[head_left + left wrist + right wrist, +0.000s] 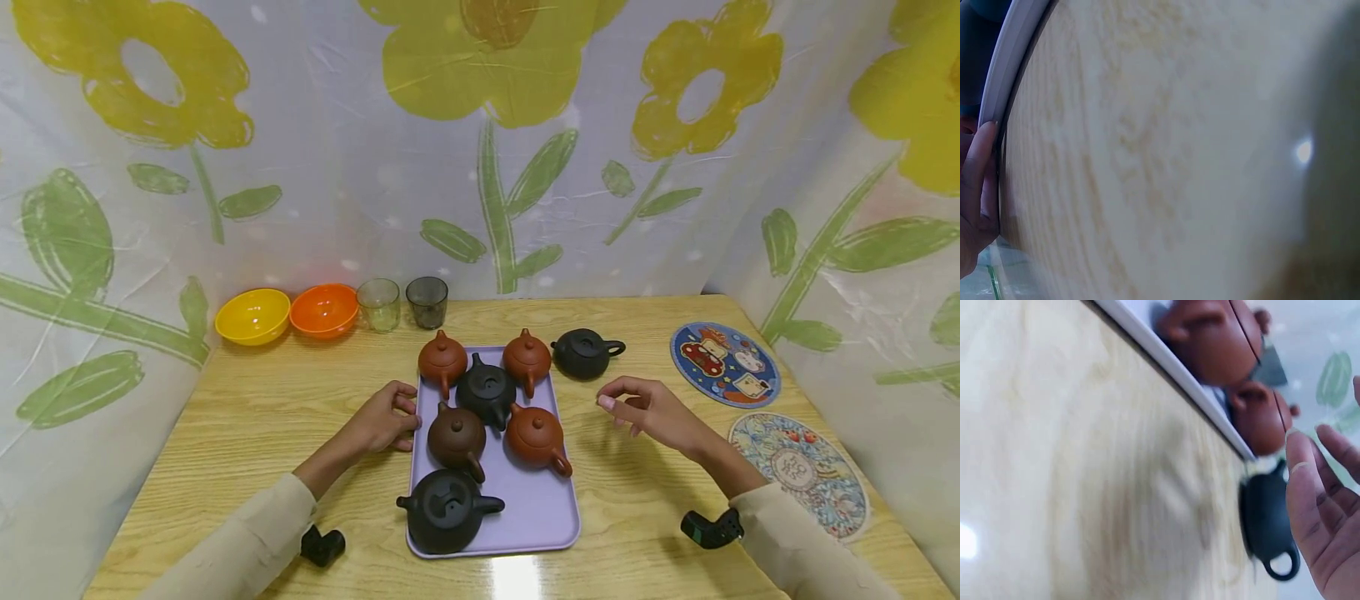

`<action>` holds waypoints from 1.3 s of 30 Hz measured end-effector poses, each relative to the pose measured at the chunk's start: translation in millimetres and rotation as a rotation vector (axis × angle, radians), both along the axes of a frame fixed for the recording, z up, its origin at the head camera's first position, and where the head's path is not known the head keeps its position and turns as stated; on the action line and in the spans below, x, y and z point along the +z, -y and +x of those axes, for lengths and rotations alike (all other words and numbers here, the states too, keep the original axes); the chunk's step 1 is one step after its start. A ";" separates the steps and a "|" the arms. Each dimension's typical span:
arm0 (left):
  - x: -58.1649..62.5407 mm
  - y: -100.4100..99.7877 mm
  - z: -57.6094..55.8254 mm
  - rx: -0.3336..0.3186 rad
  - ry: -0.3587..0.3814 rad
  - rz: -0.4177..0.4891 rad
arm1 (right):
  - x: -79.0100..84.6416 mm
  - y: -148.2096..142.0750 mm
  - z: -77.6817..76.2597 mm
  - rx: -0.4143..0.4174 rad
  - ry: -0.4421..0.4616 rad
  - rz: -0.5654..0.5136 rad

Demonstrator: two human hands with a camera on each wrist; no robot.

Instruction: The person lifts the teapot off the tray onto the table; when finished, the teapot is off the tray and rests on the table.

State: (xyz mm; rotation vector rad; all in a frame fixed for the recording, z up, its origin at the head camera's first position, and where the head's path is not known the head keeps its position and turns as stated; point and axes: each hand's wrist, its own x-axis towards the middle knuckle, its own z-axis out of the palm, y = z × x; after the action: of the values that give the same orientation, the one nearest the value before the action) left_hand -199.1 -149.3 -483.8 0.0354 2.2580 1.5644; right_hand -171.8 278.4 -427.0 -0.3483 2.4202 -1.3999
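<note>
My left hand [384, 418] holds the left rim of a lilac tray [517, 521], its fingertips at the edge; in the left wrist view the fingers [982, 159] meet the rim. Several teapots stand on the tray: reddish-brown ones, such as the right one [534, 435], a dark brown teapot [454, 437], a black teapot [487, 390] among them, and a larger black teapot [444, 512] at the near left corner. My right hand [651, 412] hovers right of the tray with loosely bent fingers, holding nothing. Nearest it is a flat black teapot [583, 354] on the table.
At the back left stand a yellow bowl [253, 318], an orange bowl [325, 312], a clear glass [379, 307] and a dark glass [427, 303]. Two round mats, one blue [724, 367] and one floral [799, 471], lie on the right. Flowered cloth [337, 167] surrounds the wooden table [247, 425].
</note>
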 end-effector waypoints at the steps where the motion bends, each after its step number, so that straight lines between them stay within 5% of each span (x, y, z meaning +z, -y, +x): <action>1: 0.0 -0.2 -0.1 0.001 0.000 -0.001 | -1.4 2.7 3.0 0.005 0.005 0.000; 15: 1.2 -2.4 0.7 0.004 0.020 0.021 | -31.1 42.0 35.5 0.100 0.039 -0.045; 39: 2.2 -1.2 1.8 -0.001 0.008 0.018 | -36.9 66.1 50.1 -0.109 0.151 -0.095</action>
State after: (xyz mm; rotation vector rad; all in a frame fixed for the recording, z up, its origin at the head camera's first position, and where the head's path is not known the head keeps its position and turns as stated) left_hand -197.3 -148.1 -481.6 0.0345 2.2378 1.5811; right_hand -121.6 212.3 -463.9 -0.1293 2.2857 -1.5326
